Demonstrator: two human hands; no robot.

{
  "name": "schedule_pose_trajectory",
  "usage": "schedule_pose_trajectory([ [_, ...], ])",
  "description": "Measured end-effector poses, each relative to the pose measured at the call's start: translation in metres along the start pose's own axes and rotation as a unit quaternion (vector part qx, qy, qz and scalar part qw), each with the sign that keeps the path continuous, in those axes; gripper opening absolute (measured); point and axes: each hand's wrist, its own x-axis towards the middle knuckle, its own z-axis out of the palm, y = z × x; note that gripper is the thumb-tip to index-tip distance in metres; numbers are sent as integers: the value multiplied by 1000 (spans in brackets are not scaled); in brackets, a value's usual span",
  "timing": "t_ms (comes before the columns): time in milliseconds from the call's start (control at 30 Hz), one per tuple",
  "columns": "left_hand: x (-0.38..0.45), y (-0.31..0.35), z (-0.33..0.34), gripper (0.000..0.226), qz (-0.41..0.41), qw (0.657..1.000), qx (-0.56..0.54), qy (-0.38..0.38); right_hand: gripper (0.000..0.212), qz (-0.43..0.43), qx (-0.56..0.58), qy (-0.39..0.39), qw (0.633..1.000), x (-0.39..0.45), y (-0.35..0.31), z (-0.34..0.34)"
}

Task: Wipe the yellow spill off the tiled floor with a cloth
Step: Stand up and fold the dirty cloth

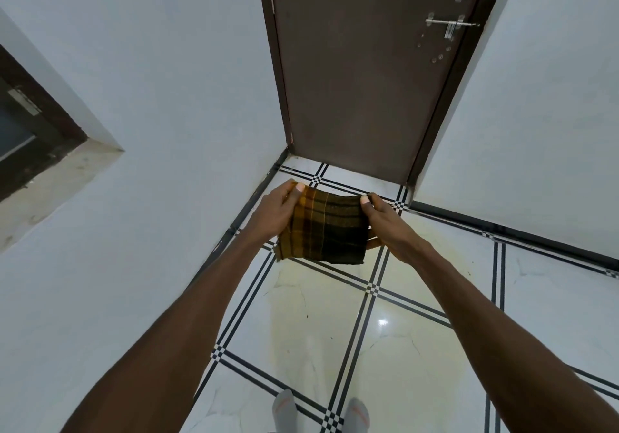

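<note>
Folded cloth [323, 228], checked in yellow and dark brown, held up in the air above the floor [552, 315], well clear of the tiles. Left hand [278, 213] on the cloth's left edge, thumb on top near the far corner, fingers curled underneath, pinching the fabric. Right hand [385, 221] on the cloth's right edge, thumb tip pressed on the far right corner, fingers wrapped under, also pinching. Both arms stretched out forward, cloth spread flat between the two hands. Yellow spill [311, 302] on the white tiles just below and nearer than the cloth, a pale yellowish film spreading across the tile and over the black-striped joint lines. Beyond the cloth, a brown door [361, 74], closed, with a metal latch [450, 25] high on its right side. Left of the cloth, a plain white wall [167, 97], with a dark window frame [37, 114] set in it further left. Nearer than the cloth, past the spill, two grey socked feet [284, 409] standing on the tiles.
</note>
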Motion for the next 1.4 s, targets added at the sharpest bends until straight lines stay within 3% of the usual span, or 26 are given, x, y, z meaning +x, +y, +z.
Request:
schedule_pose_trajectory([
  [100,-3,-3,3,46,-58,998,14,-27,37,23,-27,12,999,1,1,0],
  [233,-11,-12,3,53,-171,981,-86,-21,48,81,30,-40,995,3,5,-8],
  [300,-13,-15,2,55,-162,978,-130,-24,59,78,65,-67,993,2,6,-14],
  [400,-18,-16,-3,55,-117,980,-150,-60,56,34,63,-96,993,-1,6,-23],
  [533,-22,-7,-1,45,-72,987,-119,-75,49,-42,-95,-81,991,-7,-2,-23],
  [667,-23,-2,3,58,-59,994,-66,-62,50,-99,-298,-17,949,-11,-17,-13],
  [767,-24,-2,8,62,-49,998,-25,-37,45,-168,-345,36,923,-13,-17,-10],
  [1000,-40,-16,6,27,-23,999,-16,28,22,-231,-386,52,892,-4,5,4],
  [1100,-52,-28,-6,19,-30,999,-23,24,27,-192,-341,18,920,0,10,9],
  [1200,-76,-42,-18,33,-73,993,-78,57,38,-108,-115,-59,986,-11,4,21],
  [1300,-107,-55,-30,38,-106,978,-145,104,34,-63,68,-132,987,-27,2,52],
  [1400,-141,-73,-40,35,-138,962,-194,134,33,-25,120,-149,981,-44,1,97],
])
